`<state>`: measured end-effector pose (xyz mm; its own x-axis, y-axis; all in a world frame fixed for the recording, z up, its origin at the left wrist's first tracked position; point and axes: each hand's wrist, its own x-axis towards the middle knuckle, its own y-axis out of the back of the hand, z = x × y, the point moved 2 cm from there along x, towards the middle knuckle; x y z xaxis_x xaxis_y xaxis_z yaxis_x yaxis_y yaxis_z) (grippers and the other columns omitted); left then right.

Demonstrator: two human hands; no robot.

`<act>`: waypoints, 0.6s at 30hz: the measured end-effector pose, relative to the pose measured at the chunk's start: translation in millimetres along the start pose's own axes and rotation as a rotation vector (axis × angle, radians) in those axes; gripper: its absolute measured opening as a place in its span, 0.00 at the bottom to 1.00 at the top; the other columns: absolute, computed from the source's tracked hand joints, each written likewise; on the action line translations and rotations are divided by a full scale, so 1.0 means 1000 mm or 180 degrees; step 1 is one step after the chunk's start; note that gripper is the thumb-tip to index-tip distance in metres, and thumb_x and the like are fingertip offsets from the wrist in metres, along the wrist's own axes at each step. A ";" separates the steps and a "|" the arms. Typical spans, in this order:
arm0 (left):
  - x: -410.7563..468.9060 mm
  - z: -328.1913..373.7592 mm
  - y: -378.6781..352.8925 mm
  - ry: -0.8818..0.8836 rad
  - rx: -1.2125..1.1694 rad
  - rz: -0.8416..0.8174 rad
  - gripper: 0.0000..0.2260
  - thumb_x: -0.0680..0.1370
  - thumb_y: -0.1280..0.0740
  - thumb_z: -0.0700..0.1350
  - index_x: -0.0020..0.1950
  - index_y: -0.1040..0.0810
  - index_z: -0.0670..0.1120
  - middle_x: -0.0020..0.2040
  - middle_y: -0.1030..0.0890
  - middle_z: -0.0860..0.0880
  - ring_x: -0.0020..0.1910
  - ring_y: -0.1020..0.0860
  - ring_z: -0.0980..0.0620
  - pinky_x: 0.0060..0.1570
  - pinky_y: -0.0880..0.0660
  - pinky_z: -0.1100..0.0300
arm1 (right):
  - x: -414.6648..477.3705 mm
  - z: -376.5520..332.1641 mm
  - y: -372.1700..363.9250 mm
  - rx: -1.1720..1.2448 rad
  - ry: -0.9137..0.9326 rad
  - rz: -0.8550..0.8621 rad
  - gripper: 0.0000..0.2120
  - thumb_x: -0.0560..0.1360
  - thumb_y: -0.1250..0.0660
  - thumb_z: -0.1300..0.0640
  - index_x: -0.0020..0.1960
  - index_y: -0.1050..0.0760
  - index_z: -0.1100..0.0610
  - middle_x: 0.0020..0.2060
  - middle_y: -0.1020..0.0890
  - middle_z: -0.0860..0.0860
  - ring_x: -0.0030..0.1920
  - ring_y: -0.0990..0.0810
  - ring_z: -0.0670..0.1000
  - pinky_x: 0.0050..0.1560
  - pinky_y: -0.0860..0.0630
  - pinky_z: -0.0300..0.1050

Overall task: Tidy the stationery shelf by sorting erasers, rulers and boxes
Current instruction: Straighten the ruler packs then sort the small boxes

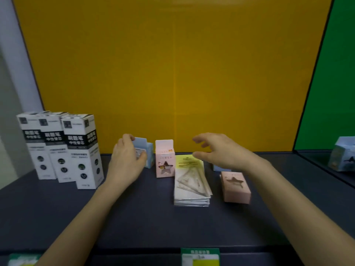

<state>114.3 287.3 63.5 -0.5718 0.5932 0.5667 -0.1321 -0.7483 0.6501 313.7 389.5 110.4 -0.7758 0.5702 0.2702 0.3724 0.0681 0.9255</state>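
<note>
Box step: left hand (pixel 127 160) clamped the upright blue box (pixel 142 144) (beside the pink box (pixel 164 160)); right hand (pixel 221 150) hovered, fingers spread. Next, likely alignment.

Yellow panel (pixel 172 73) at the back, upright and plain, with a faint vertical seam down the middle. Green panel (pixel 334 83) to its right, past a dark slanting edge. Pale wall (pixel 9 77) at far left. Green label (pixel 200 257) with white and yellow fields at the bottom, print blurred. Second label (pixel 23 260) at lower left, partly cut off.
</note>
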 end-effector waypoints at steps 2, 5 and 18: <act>0.013 -0.012 -0.008 0.0303 -0.0178 -0.0268 0.27 0.72 0.31 0.42 0.66 0.40 0.39 0.64 0.31 0.38 0.62 0.31 0.40 0.58 0.30 0.47 | 0.027 -0.016 -0.011 0.0010 0.0139 -0.0168 0.30 0.74 0.34 0.50 0.72 0.39 0.57 0.70 0.32 0.53 0.66 0.29 0.53 0.64 0.31 0.49; 0.027 -0.024 -0.019 0.0594 -0.0454 -0.0594 0.38 0.69 0.27 0.43 0.70 0.48 0.38 0.70 0.37 0.37 0.66 0.33 0.39 0.62 0.33 0.46 | 0.056 -0.031 -0.028 -0.0059 0.0222 -0.0368 0.38 0.71 0.29 0.51 0.73 0.45 0.58 0.73 0.37 0.54 0.70 0.35 0.54 0.67 0.35 0.48; 0.041 -0.038 -0.060 0.0943 -0.0941 -0.0511 0.30 0.67 0.25 0.47 0.60 0.37 0.38 0.62 0.28 0.38 0.61 0.29 0.39 0.56 0.29 0.47 | 0.081 -0.039 -0.052 0.0109 -0.0101 -0.0419 0.27 0.66 0.25 0.52 0.60 0.31 0.58 0.57 0.24 0.56 0.49 0.30 0.52 0.46 0.31 0.46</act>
<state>68.0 345.4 27.9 -0.7267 0.6304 0.2728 -0.4392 -0.7318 0.5211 211.9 400.3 94.5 -0.8027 0.5802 0.1380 0.2862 0.1718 0.9427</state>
